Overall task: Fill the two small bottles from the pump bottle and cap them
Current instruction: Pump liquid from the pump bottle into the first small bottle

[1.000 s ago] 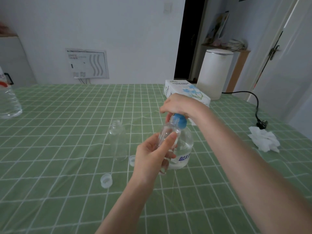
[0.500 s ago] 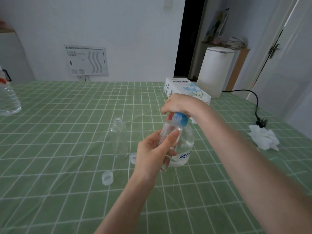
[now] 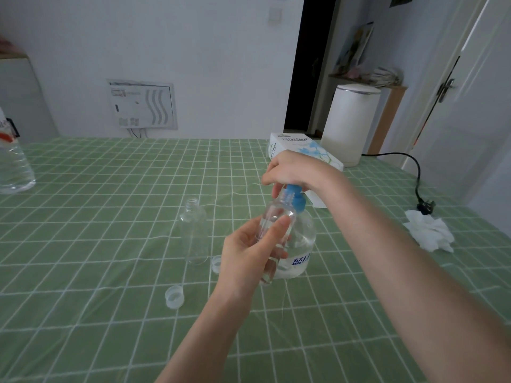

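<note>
A clear pump bottle (image 3: 302, 239) with a blue pump head (image 3: 295, 199) stands on the green checked tablecloth (image 3: 110, 217). My right hand (image 3: 293, 168) rests closed on top of the pump head. My left hand (image 3: 249, 252) grips a small clear bottle (image 3: 273, 219), tilted, with its open neck up against the pump spout. A second small clear bottle (image 3: 195, 234) stands uncapped to the left. One small translucent cap (image 3: 174, 295) lies in front of it, and another cap (image 3: 216, 264) sits partly hidden beside my left hand.
A tissue box (image 3: 298, 149) lies behind my right hand, with a white bin (image 3: 349, 123) beyond it. A crumpled white tissue (image 3: 428, 233) and a black plug with its cord (image 3: 424, 207) lie at the right. A large water bottle (image 3: 12, 167) stands far left.
My hands and both bottles stay in the same pose. The view has shifted slightly.
</note>
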`<state>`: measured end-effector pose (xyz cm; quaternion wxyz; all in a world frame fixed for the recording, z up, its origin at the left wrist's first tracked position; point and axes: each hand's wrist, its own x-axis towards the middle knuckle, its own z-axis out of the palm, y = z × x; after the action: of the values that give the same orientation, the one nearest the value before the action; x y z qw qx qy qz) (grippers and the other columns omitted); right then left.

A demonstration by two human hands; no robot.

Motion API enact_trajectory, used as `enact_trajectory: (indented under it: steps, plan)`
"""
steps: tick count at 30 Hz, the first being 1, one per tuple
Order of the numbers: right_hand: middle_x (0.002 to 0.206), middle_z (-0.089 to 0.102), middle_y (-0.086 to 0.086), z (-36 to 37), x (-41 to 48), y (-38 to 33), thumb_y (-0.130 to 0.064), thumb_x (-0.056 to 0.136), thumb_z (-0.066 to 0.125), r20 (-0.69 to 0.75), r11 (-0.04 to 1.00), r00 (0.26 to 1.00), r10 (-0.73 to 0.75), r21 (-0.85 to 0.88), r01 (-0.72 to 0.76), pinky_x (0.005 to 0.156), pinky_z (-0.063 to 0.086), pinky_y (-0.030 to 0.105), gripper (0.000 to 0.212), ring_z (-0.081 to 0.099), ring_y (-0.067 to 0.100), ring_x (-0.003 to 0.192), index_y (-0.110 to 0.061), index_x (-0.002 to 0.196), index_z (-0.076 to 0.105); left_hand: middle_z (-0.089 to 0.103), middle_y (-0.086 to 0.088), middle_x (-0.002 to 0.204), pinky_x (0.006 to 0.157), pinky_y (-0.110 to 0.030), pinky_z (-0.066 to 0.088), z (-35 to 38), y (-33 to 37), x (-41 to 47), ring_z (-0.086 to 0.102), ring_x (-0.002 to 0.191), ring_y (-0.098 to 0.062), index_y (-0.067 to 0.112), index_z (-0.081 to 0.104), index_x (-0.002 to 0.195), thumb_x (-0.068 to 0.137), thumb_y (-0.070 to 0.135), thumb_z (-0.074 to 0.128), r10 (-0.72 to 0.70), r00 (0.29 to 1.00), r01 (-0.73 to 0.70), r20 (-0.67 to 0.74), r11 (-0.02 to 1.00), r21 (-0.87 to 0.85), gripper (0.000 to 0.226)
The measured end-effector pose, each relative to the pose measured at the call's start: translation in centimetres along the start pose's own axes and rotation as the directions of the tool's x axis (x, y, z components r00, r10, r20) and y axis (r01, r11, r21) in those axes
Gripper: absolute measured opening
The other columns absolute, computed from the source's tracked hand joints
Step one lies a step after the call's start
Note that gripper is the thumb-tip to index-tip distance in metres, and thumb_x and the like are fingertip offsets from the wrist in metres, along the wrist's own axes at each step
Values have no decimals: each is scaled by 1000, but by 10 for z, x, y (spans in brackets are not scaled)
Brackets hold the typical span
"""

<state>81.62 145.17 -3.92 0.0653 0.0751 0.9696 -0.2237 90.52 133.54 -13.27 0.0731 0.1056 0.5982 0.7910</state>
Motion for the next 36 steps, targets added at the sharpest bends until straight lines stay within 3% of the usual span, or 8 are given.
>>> enact_trajectory:
  steps: [9, 14, 18, 22, 26, 32, 36]
  plan:
    - [116, 69, 12, 7, 2, 4, -26, 93, 57, 24, 998, 1000, 19, 53, -20, 86, 48, 35, 36, 58, 25, 90, -7, 123, 62, 71, 1, 70, 45, -12, 42, 0, -2, 0, 60, 53, -5, 23, 73, 77, 56, 58, 69, 1, 1000, -1, 10, 1000, 13, 41]
    - [119, 68, 12, 11, 1, 8, -26, 93, 57, 20, 995, 999, 37, 88, -39, 90, 48, 36, 39, 63, 31, 110, -7, 126, 60, 71, 3, 71, 43, -12, 41, 2, -4, 0, 59, 52, -4, 20, 72, 79, 57, 56, 69, -21, 1000, 21, 7, 1000, 22, 42]
    - [114, 70, 12, 12, 1, 5, -24, 93, 57, 11, 993, 1000, 23, 120, -24, 82, 46, 34, 35, 60, 26, 91, -6, 121, 62, 71, 3, 70, 43, -13, 41, 1, -4, 0, 59, 51, -3, 22, 72, 77, 56, 57, 69, -13, 1000, 13, 4, 1000, 22, 41]
    - [111, 72, 12, 4, -2, 4, -26, 94, 55, -22, 996, 1000, 7, 91, -5, 76, 43, 31, 34, 61, 23, 92, -6, 120, 62, 72, 4, 72, 45, -12, 43, 2, -2, -1, 61, 53, -3, 26, 73, 77, 53, 61, 67, 0, 1000, 0, -3, 1000, 29, 44]
    - [105, 75, 12, 2, -1, 1, -21, 92, 57, -36, 997, 999, -1, 82, 4, 66, 42, 27, 30, 58, 20, 79, -4, 116, 65, 72, 4, 71, 45, -12, 43, 2, -1, -1, 61, 54, -3, 25, 72, 79, 52, 61, 67, 3, 1000, -3, -13, 1000, 27, 45]
    - [107, 74, 8, 3, 0, 1, -23, 94, 56, -7, 997, 1000, 14, 77, -13, 70, 45, 27, 31, 59, 20, 81, -6, 119, 65, 72, 5, 71, 45, -11, 43, 1, -2, 0, 61, 55, -2, 28, 73, 78, 53, 62, 67, 6, 1000, -5, -4, 1000, 28, 43]
    - [114, 71, 10, 9, 1, 4, -23, 93, 58, 11, 996, 1000, 29, 88, -30, 82, 47, 32, 34, 61, 25, 92, -6, 121, 63, 71, 5, 69, 45, -11, 43, 0, -3, 0, 60, 53, -3, 24, 71, 77, 55, 60, 67, 6, 1000, -6, 2, 999, 40, 42]
